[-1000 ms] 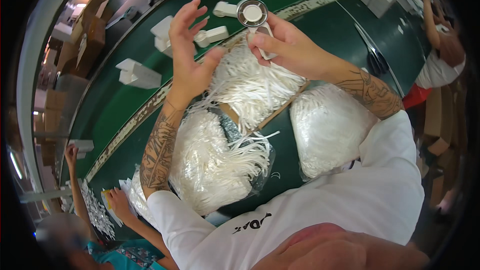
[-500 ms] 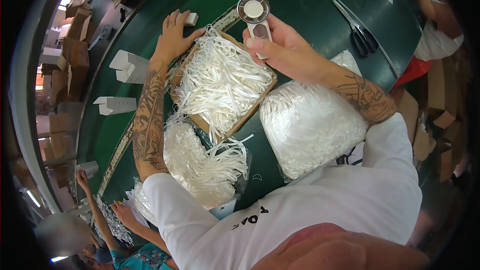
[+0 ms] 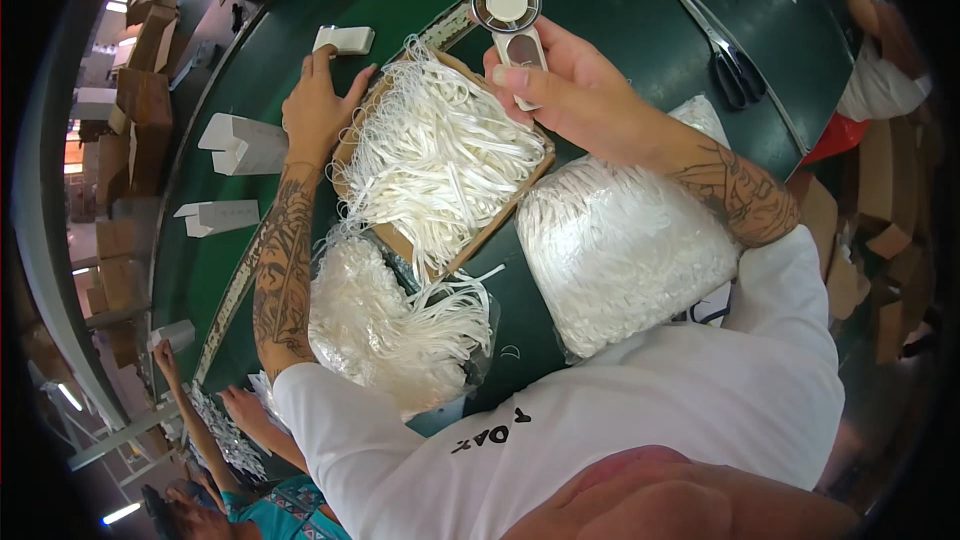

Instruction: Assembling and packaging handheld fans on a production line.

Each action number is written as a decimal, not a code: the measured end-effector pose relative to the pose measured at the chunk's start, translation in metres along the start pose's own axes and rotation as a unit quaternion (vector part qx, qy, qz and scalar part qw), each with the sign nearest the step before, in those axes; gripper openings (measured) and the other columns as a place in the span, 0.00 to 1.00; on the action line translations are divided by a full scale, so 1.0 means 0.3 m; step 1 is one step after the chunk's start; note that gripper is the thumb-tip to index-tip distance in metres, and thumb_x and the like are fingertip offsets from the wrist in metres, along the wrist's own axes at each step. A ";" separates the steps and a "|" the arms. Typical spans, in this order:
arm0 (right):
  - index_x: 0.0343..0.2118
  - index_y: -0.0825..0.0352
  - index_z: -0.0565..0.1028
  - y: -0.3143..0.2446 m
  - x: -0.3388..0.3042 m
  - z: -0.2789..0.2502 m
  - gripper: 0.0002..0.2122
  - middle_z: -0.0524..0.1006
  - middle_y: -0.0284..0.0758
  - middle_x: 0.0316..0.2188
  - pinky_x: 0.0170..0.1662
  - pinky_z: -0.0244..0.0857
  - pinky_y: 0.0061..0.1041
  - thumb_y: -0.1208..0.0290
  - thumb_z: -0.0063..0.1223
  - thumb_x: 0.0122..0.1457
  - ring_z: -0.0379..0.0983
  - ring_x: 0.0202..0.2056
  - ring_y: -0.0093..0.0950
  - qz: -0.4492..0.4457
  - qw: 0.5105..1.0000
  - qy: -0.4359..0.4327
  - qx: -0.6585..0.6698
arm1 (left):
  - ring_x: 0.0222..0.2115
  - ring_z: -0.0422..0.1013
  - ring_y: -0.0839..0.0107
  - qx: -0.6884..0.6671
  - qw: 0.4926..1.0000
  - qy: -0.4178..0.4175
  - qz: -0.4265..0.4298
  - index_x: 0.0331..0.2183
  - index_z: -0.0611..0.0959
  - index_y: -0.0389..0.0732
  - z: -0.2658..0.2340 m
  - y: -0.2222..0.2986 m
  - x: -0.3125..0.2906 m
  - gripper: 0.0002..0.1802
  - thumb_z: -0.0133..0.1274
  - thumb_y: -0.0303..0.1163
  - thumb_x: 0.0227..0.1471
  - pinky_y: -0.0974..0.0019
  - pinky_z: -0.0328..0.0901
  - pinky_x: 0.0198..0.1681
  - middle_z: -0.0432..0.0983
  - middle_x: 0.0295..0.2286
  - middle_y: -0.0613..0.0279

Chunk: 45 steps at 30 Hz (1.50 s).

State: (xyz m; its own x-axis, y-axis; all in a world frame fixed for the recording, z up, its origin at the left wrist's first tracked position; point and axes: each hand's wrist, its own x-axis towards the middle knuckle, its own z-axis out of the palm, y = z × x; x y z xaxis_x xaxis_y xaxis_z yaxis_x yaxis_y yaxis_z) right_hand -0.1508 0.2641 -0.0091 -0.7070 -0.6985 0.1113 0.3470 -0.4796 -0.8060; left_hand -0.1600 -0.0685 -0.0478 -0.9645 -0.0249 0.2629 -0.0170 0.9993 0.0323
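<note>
My right hand (image 3: 565,75) is closed round the handle of a small white handheld fan (image 3: 507,5), whose round head has a dark spoked ring and a pale centre. The fan is held up beyond the far right side of a cardboard tray (image 3: 478,252) heaped with white cord straps (image 3: 440,155). My left hand (image 3: 318,105) is open, thumb and fingers apart, beside the tray's far left corner. Its fingertips reach the near left end of a small white object (image 3: 345,40) on the green surface. Whether they touch it I cannot tell.
A full clear bag of white straps (image 3: 620,250) lies right of the tray, an opened bag (image 3: 385,330) nearer me. Scissors (image 3: 725,60) lie at the right. White open cartons (image 3: 243,145) stand on the green belt at the left. A co-worker's arm (image 3: 195,420) is at lower left.
My left hand has moved left, off the tray's corner. The small white object and the cartons have shifted left in view. My right hand holds the fan in nearly the same place.
</note>
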 end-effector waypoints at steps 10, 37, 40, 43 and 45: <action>0.59 0.64 0.61 0.001 -0.007 0.002 0.22 0.68 0.28 0.35 0.38 0.61 0.21 0.73 0.54 0.64 0.63 0.33 0.17 0.006 1.000 -0.018 0.005 | 0.32 0.78 0.45 0.073 0.993 -0.066 0.060 0.48 0.76 0.43 -0.002 -0.047 0.137 0.29 0.49 0.58 0.58 0.50 0.72 0.32 0.81 0.32 0.44; 0.50 0.65 0.67 -0.009 -0.019 -0.023 0.15 0.71 0.31 0.43 0.39 0.62 0.22 0.66 0.52 0.65 0.67 0.38 0.19 -0.050 0.997 -0.061 -0.021 | 0.34 0.75 0.59 -0.455 0.852 -0.206 0.157 0.37 0.84 0.37 0.089 0.880 0.369 0.29 0.47 0.57 0.59 0.59 0.68 0.39 0.80 0.32 0.50; 0.53 0.67 0.66 -0.005 -0.013 -0.021 0.18 0.71 0.31 0.42 0.38 0.63 0.21 0.66 0.54 0.64 0.67 0.37 0.19 -0.057 0.996 -0.064 -0.035 | 0.31 0.74 0.65 -0.488 0.827 -0.220 0.170 0.36 0.84 0.38 0.076 0.865 0.357 0.29 0.48 0.58 0.59 0.65 0.67 0.37 0.80 0.30 0.56; 0.55 0.67 0.66 -0.044 -0.004 -0.014 0.22 0.72 0.30 0.43 0.40 0.66 0.24 0.65 0.59 0.61 0.69 0.38 0.22 -0.175 0.966 0.035 -0.186 | 0.47 0.71 0.55 -0.366 0.812 0.139 0.433 0.46 0.81 0.39 0.188 0.721 0.261 0.27 0.50 0.52 0.58 0.55 0.66 0.46 0.77 0.44 0.50; 0.54 0.67 0.69 -0.097 0.005 -0.102 0.26 0.75 0.32 0.44 0.43 0.68 0.27 0.64 0.66 0.55 0.73 0.40 0.30 -0.262 0.806 0.013 -0.531 | 0.50 0.68 0.55 -0.277 0.864 0.099 0.409 0.50 0.78 0.40 0.128 0.634 0.249 0.27 0.51 0.50 0.58 0.55 0.64 0.49 0.73 0.48 0.51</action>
State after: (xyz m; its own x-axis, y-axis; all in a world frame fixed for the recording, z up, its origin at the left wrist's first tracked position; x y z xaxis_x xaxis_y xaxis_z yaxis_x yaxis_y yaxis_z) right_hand -0.1810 0.2933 -0.0033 -0.6025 -0.5300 0.5968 -0.7163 0.0293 -0.6971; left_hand -0.2455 0.1206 -0.0591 -0.5291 0.6252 0.5737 0.8307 0.5195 0.2001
